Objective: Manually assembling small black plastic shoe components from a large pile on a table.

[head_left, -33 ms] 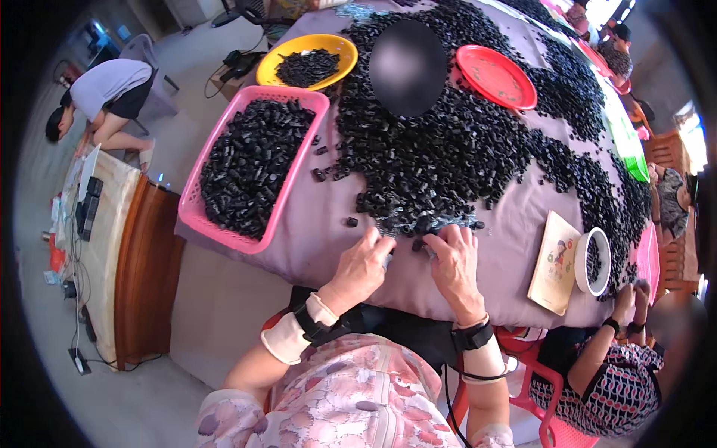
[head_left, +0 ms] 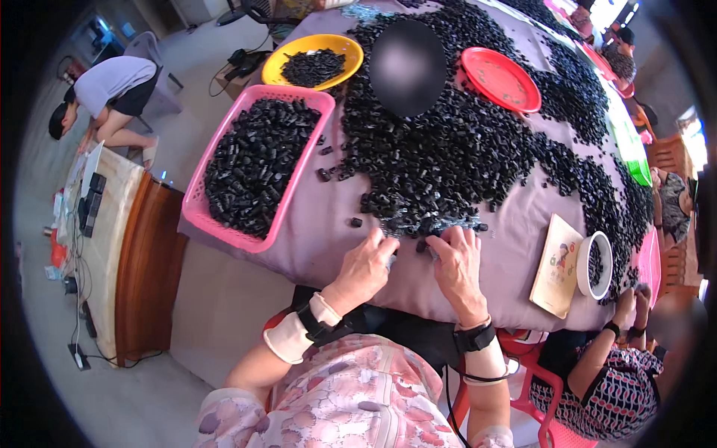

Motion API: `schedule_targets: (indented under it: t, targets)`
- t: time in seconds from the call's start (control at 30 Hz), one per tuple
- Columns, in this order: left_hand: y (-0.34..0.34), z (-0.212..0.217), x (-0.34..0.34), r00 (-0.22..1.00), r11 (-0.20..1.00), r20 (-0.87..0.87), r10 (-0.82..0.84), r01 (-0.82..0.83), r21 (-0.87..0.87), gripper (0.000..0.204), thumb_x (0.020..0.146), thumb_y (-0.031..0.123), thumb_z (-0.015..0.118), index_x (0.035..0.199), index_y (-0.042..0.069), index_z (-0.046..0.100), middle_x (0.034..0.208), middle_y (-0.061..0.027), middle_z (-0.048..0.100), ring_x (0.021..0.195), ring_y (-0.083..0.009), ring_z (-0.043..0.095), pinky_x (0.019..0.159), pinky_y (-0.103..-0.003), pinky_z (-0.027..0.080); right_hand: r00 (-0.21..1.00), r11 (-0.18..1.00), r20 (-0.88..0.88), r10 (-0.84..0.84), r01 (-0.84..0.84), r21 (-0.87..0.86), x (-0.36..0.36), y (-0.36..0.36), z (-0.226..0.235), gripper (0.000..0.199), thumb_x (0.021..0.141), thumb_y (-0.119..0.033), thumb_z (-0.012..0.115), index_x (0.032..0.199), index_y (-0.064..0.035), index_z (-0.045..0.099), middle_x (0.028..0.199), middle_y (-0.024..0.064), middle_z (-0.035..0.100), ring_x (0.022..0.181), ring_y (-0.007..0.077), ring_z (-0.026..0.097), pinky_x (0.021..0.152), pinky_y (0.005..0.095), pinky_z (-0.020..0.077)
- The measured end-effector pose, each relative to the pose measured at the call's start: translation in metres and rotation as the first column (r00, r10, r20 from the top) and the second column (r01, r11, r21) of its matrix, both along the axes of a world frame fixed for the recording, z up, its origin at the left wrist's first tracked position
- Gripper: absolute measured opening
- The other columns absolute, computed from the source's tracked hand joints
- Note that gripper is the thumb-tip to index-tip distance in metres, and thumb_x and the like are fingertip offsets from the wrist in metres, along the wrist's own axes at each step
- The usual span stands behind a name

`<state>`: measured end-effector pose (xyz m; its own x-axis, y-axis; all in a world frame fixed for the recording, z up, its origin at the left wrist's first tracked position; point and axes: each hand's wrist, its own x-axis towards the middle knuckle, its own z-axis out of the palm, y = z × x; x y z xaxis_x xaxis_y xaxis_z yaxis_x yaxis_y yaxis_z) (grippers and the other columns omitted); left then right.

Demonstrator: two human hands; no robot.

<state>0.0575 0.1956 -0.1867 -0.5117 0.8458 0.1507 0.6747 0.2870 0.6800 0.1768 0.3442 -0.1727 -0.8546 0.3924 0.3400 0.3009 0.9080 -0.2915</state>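
Note:
At the near edge of a large pile of small black cylindrical parts (head_left: 441, 164), both my hands work close together over the cloth. My left hand (head_left: 364, 265) is closed in a pinch, with a bit of something clear or bluish showing at its fingertips, too small to name. Just right of it, my right hand (head_left: 458, 272) is also pinched, and a small black part (head_left: 422, 245) shows at its thumb and finger. Between and beyond the fingertips lie thin clear plastic pieces (head_left: 455, 222) among the black parts.
To the left stands a pink basket (head_left: 196, 213) full of black parts, with a yellow dish (head_left: 351, 66) behind it. A red tray (head_left: 502, 81) rests on the pile. On the right are a booklet (head_left: 554, 276), a white bowl (head_left: 605, 257) and a co-worker's hands (head_left: 633, 302).
The view has shifted very slightly, so the table's things appear a little farther right. Both hands keep their pinch in nearly the same place.

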Motion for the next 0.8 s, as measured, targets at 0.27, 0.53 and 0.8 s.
schedule_targets:
  t: [0.27, 0.53, 0.8]
  targets:
    - [0.001, -0.002, -0.003, 0.98, 0.985, 0.18, 0.082, -0.108, 0.137, 0.022, 0.074, -0.006, 0.055, 0.093, 0.006, 0.056, 0.094, -0.0113, 0.053, 0.081, -0.0334, 0.058, 0.069, -0.041, 0.047, 0.999, 0.994, 0.047, 0.014, -0.019, 0.11, -0.006, -0.006, 0.001, 0.007, 0.072, -0.007, 0.056, 0.077, -0.0093, 0.059, 0.083, 0.007, 0.048, 0.083, 0.0264, 0.045, 0.072, 0.0391, 0.0355]
    - [-0.003, 0.001, -0.001, 0.993, 0.985, 0.044, 0.106, -0.111, 0.133, 0.022, 0.078, 0.001, 0.06, 0.099, 0.007, 0.062, 0.088, -0.0118, 0.056, 0.081, -0.0321, 0.059, 0.07, -0.038, 0.049, 0.996, 0.991, 0.085, 0.02, -0.031, 0.128, -0.006, -0.01, 0.001, 0.004, 0.072, -0.006, 0.053, 0.075, -0.0073, 0.052, 0.084, 0.0083, 0.047, 0.083, 0.0275, 0.045, 0.073, 0.0395, 0.0354]
    - [-0.12, 0.049, -0.075, 0.771, 0.633, 0.284, 0.571, -0.633, 0.446, 0.017, 0.083, 0.001, 0.063, 0.093, 0.006, 0.052, 0.083, 0.001, 0.049, 0.075, -0.0073, 0.048, 0.066, -0.022, 0.042, 0.996, 0.992, -0.056, 0.075, -0.08, -0.093, -0.011, -0.028, 0.029, 0.038, 0.061, 0.009, 0.053, 0.096, -0.0033, 0.062, 0.09, 0.0102, 0.054, 0.085, 0.0316, 0.048, 0.075, 0.0397, 0.0407]
